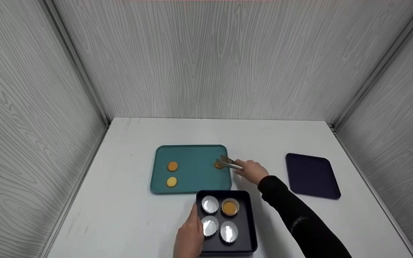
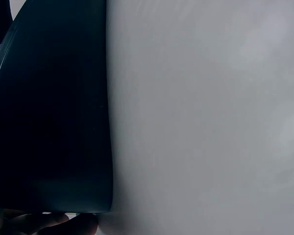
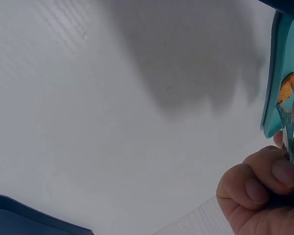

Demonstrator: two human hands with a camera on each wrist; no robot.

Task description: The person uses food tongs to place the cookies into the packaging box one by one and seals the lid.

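My right hand [image 1: 252,172] grips small metal tongs [image 1: 232,166] over the right side of a teal tray [image 1: 194,156]. The tong tips are at an orange-brown cookie [image 3: 286,89], on either side of it in the right wrist view. My left hand [image 1: 189,233] holds the left side of a dark square pan [image 1: 245,229]; its fingertips [image 2: 78,225] show at the pan's edge. Inside the pan stand several silver baking cups, such as the front right cup [image 1: 229,232]. The back right cup [image 1: 230,200] contains an orange-yellow round piece [image 1: 229,208].
On the teal tray's left side lie an orange cookie [image 1: 172,166] and a yellow cookie [image 1: 171,182]. A dark purple tray [image 1: 313,175] rests at the right of the white table [image 1: 120,215]. Grey wood-patterned panels [image 1: 206,61] enclose the back and sides.
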